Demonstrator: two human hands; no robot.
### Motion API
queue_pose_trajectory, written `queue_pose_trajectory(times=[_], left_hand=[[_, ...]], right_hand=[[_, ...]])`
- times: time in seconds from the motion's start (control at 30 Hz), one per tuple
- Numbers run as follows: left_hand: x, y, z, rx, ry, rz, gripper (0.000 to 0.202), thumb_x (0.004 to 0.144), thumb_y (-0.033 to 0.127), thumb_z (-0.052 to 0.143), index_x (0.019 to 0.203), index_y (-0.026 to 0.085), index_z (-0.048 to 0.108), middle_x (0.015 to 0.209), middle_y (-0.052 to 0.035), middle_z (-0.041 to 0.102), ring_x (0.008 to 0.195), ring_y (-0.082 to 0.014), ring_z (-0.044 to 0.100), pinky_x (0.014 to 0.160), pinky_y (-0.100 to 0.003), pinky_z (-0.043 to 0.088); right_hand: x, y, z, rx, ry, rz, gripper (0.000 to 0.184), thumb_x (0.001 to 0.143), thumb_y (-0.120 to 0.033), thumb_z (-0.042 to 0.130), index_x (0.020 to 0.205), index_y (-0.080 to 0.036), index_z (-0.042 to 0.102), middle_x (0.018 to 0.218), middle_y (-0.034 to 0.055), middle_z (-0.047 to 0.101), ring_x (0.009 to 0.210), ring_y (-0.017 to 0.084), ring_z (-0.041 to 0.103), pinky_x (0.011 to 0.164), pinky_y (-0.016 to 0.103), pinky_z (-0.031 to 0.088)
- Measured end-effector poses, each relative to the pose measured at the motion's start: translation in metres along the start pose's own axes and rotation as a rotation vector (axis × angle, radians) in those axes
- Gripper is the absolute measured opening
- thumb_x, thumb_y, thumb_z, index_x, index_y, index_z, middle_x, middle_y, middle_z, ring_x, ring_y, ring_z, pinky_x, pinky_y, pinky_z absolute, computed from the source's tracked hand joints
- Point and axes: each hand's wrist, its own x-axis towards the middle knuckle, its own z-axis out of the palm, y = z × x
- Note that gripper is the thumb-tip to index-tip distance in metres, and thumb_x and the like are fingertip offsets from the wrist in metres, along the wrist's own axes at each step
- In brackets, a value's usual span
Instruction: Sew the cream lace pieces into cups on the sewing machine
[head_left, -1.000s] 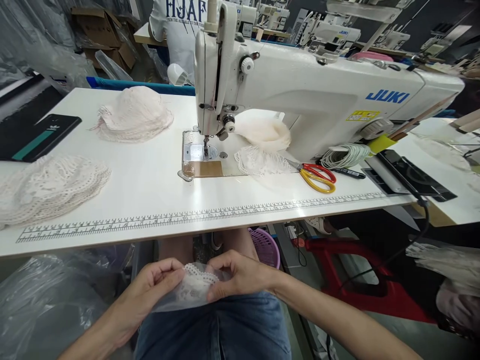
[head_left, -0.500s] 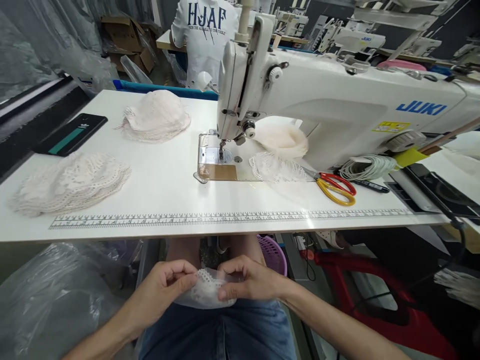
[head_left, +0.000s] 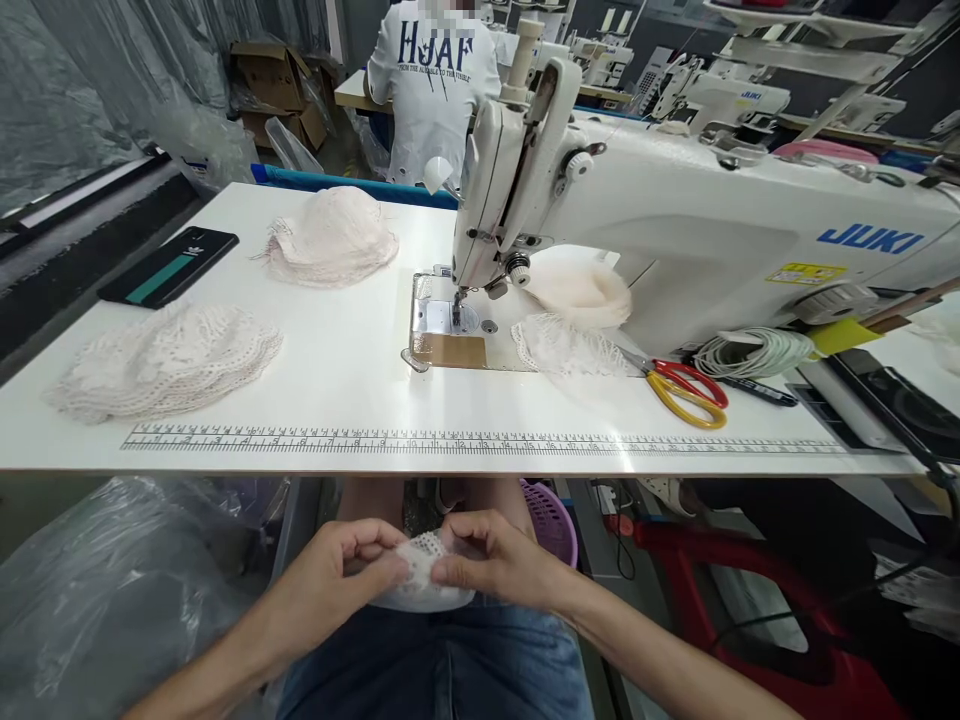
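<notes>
Over my lap, below the table edge, both hands pinch one small white lace piece (head_left: pixel 420 575). My left hand (head_left: pixel 330 585) grips its left side with curled fingers. My right hand (head_left: pixel 499 560) grips its right side, thumb and fingers pressed together. The piece is bunched between them. A white JUKI sewing machine (head_left: pixel 675 220) stands on the white table (head_left: pixel 337 370), its needle (head_left: pixel 456 305) over the metal plate.
Lace stacks lie at the table's left (head_left: pixel 165 360), at the back (head_left: pixel 330 235) and beside the needle (head_left: pixel 570 345). Red-and-yellow scissors (head_left: pixel 686 385), a coiled cord (head_left: pixel 750 350) and a phone (head_left: pixel 169 265) lie on the table. A person in a white shirt (head_left: pixel 435 90) stands behind. Plastic sheeting (head_left: pixel 112 600) hangs at my left.
My hands have drawn closer together and gathered the lace piece into a smaller bunch. The view has shifted left and tilted up a little.
</notes>
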Motion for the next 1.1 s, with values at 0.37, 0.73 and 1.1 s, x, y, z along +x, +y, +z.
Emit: queue_pose_trajectory(times=[0.37, 0.73, 1.1], left_hand=[[0.003, -0.011, 0.001, 0.018, 0.054, 0.055, 0.018, 0.077, 0.031, 0.058, 0.078, 0.014, 0.065, 0.071, 0.0006, 0.058, 0.071, -0.0148, 0.049, 0.065, -0.023, 0.036], [0.002, -0.011, 0.001, -0.066, 0.027, 0.027, 0.023, 0.074, 0.034, 0.064, 0.085, 0.013, 0.067, 0.077, -0.0024, 0.062, 0.075, -0.0171, 0.052, 0.067, -0.025, 0.038], [0.0, 0.004, 0.002, 0.026, 0.16, 0.035, 0.032, 0.079, 0.044, 0.055, 0.076, 0.015, 0.067, 0.068, -0.0009, 0.058, 0.066, -0.0152, 0.047, 0.06, -0.023, 0.035]], right_hand=[[-0.003, 0.005, -0.005, -0.038, 0.015, 0.033, 0.04, 0.072, -0.048, 0.069, 0.067, -0.014, 0.05, 0.062, -0.0039, 0.041, 0.058, 0.008, 0.036, 0.051, 0.019, 0.026], [0.001, -0.001, 0.0, 0.016, 0.048, 0.057, 0.042, 0.068, -0.047, 0.073, 0.063, -0.013, 0.049, 0.06, -0.0044, 0.041, 0.057, 0.007, 0.034, 0.051, 0.02, 0.025], [0.002, -0.015, 0.0, 0.013, 0.032, 0.031, 0.042, 0.068, -0.048, 0.072, 0.063, -0.013, 0.05, 0.059, -0.004, 0.043, 0.056, 0.007, 0.037, 0.051, 0.019, 0.028]])
